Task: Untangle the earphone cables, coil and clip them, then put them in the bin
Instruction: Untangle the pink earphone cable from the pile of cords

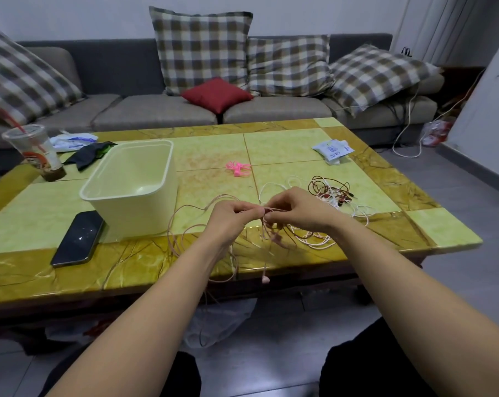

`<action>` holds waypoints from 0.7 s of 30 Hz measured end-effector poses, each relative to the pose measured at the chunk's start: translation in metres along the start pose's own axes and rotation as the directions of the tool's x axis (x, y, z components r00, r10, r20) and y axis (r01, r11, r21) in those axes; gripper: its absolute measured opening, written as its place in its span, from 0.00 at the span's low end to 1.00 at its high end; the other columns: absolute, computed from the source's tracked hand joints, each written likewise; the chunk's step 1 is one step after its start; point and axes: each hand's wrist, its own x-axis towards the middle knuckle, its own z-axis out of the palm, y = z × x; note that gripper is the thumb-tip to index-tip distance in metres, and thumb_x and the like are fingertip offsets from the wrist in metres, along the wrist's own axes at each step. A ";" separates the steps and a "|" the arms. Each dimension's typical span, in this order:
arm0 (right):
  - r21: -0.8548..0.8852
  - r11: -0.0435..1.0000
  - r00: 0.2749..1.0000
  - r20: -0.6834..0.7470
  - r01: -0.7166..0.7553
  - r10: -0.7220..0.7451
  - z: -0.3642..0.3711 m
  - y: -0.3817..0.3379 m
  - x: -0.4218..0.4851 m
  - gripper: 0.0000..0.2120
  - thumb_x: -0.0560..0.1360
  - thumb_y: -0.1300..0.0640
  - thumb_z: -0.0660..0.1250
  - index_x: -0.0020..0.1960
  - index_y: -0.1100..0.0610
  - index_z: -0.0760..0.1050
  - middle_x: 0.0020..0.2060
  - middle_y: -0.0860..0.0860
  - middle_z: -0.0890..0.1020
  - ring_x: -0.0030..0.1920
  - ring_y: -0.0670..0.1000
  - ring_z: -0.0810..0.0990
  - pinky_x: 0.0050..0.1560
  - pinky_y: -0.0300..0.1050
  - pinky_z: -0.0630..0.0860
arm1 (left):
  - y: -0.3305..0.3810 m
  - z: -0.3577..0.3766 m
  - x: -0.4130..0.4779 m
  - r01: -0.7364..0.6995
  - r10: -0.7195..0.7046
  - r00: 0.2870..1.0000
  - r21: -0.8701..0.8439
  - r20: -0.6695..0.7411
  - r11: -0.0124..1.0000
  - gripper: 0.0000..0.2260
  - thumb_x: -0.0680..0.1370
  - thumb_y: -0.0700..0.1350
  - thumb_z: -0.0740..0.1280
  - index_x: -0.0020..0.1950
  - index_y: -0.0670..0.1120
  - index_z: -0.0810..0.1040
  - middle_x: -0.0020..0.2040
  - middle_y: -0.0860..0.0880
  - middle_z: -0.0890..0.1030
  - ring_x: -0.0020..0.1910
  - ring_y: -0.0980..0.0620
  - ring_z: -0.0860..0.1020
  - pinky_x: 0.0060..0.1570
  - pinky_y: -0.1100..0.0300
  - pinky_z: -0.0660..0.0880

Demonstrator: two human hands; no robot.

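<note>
Both hands meet above the near middle of the table. My left hand [231,217] and my right hand [295,209] each pinch a pale pink earphone cable [185,209] between fingertips. Its loops trail left over the table and hang off the front edge, with an earbud [264,279] dangling. A tangle of white and dark red cables [332,191] lies to the right. Pink clips [238,167] lie in a small heap at the table's middle. The cream bin [133,184] stands empty to the left.
A black phone [77,239] lies near the front left beside the bin. A plastic cup with a red straw [36,151], dark cloth and a white packet sit at the back left. Another white packet [332,150] lies at the back right. A sofa with cushions is behind.
</note>
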 end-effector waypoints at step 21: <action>0.367 0.910 0.943 -0.188 -0.191 0.274 0.000 0.004 0.001 0.15 0.80 0.52 0.65 0.43 0.61 0.81 0.26 0.47 0.71 0.28 0.46 0.66 0.37 0.41 0.70 | -0.001 -0.002 0.007 0.139 -0.149 0.988 -0.205 -0.035 0.969 0.06 0.81 0.40 0.62 0.45 0.41 0.75 0.39 0.47 0.74 0.26 0.57 0.67 0.26 0.66 0.63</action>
